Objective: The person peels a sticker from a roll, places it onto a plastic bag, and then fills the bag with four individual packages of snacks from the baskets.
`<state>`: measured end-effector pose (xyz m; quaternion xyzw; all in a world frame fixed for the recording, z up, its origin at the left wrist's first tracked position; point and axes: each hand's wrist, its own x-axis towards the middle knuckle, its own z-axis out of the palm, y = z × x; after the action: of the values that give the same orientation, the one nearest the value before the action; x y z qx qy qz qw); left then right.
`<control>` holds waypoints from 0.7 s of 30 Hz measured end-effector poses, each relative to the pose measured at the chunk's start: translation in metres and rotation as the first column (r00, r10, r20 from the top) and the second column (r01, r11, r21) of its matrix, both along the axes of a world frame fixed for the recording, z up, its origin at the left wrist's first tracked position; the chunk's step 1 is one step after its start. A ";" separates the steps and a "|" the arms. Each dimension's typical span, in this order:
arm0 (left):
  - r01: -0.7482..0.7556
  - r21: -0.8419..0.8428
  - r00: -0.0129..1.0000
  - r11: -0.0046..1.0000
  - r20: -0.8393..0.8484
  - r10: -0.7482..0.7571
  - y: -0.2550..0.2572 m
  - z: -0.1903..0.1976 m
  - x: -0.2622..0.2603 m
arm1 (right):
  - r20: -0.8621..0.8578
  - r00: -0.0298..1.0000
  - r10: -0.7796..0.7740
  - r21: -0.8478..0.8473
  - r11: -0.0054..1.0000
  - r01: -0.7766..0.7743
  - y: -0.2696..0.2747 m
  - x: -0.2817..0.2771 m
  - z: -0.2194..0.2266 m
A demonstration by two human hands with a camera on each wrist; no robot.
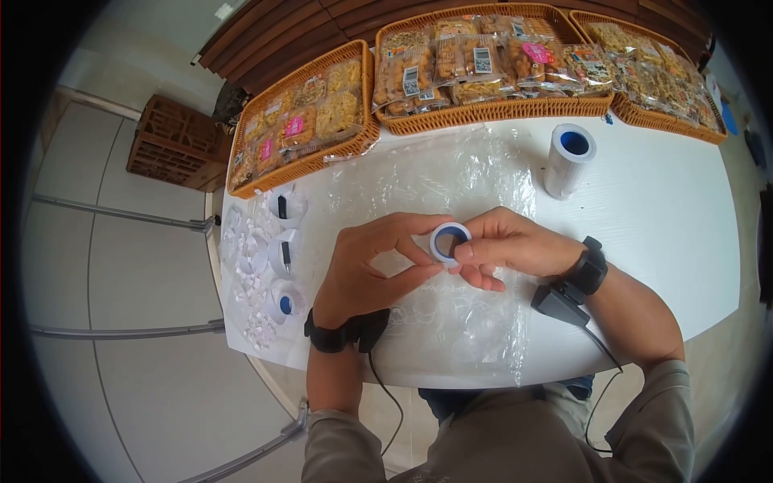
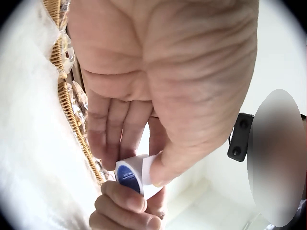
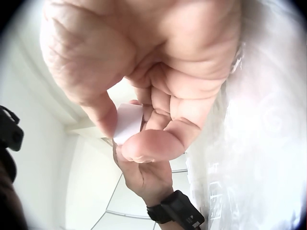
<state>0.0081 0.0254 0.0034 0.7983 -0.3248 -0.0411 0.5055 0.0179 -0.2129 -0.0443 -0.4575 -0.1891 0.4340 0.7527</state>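
Observation:
Between both hands, over the table, is a small white paper roll (image 1: 436, 236) with a blue core. My left hand (image 1: 362, 262) pinches its side between thumb and fingers; in the left wrist view the thumb lies against the white paper (image 2: 147, 170). The right hand (image 1: 523, 245) grips the roll from the other side, its thumb over the core opening in the head view. White paper (image 3: 128, 123) shows between the right thumb and fingers in the right wrist view. Beneath the hands, clear plastic film (image 1: 419, 322) covers the table's middle.
Wicker baskets (image 1: 491, 113) of packaged snacks line the table's back edge. A taller white roll with a blue core (image 1: 568, 173) stands at the back right. White paper scraps (image 1: 258, 322), rolls and black pens (image 1: 286, 256) lie along the left edge of the white table (image 1: 644, 217).

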 end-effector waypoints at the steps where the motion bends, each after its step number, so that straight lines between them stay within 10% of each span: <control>1: 0.008 0.006 1.000 1.000 -0.027 -0.008 0.001 0.000 0.000 | -0.009 1.000 -0.006 0.003 1.000 0.006 0.000 0.000 0.000; 21: 0.059 -0.206 0.941 0.977 -0.314 -0.123 0.007 -0.009 0.000 | -0.069 0.996 0.059 0.024 0.998 -0.057 -0.001 -0.002 -0.003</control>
<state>0.0085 0.0329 -0.0055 0.7116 -0.2763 -0.1635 0.6249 0.0161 -0.2135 -0.0471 -0.4284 -0.1808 0.4693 0.7507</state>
